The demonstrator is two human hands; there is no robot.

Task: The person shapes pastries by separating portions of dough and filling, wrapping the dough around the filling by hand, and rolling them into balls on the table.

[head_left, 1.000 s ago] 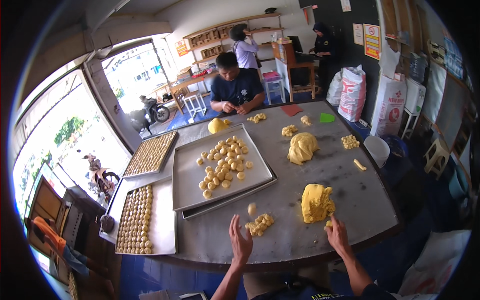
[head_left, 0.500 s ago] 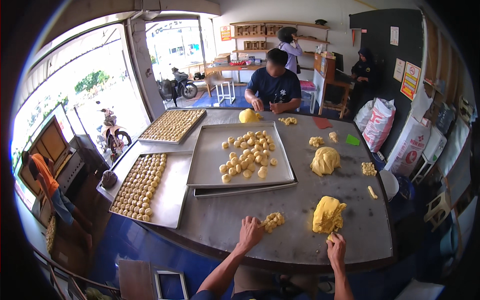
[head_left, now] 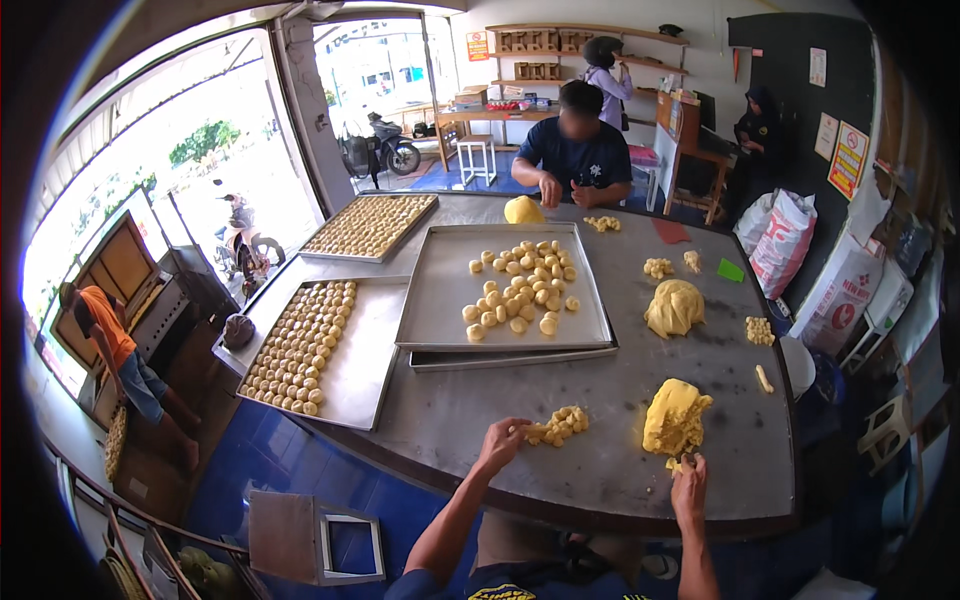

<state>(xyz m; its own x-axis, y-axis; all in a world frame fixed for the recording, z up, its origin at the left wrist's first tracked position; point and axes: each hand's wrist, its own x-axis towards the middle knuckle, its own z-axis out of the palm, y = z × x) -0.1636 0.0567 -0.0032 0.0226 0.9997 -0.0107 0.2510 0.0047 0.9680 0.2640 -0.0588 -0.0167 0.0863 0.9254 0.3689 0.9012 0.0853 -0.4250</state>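
My left hand (head_left: 496, 445) reaches to the left end of a pile of small pale dough pieces (head_left: 559, 424), its fingertips pressed together; what they hold, if anything, is hidden. My right hand (head_left: 688, 480) has curled fingers gripping a small bit of yellow dough just below a large crumbly yellow dough mass (head_left: 668, 415). Farther back sit a smoother dough mound (head_left: 673, 308), another small pile (head_left: 759, 330) and a short dough strip (head_left: 763, 379). A tray (head_left: 418, 320) of loose dough balls rests on another tray; a tray (head_left: 360, 390) at left holds rows of balls.
A person in a dark shirt (head_left: 575, 155) works across the metal table (head_left: 740, 440) beside another filled tray (head_left: 350, 255). A person in orange (head_left: 110, 335) stands at an oven on the left. Two others are at the back. Sacks (head_left: 790, 235) and buckets line the right side.
My left hand has gone from raised, spread fingers, with a piece airborne near it, to pinched at the small pile. My right hand stays at the yellow dough. The view has shifted.
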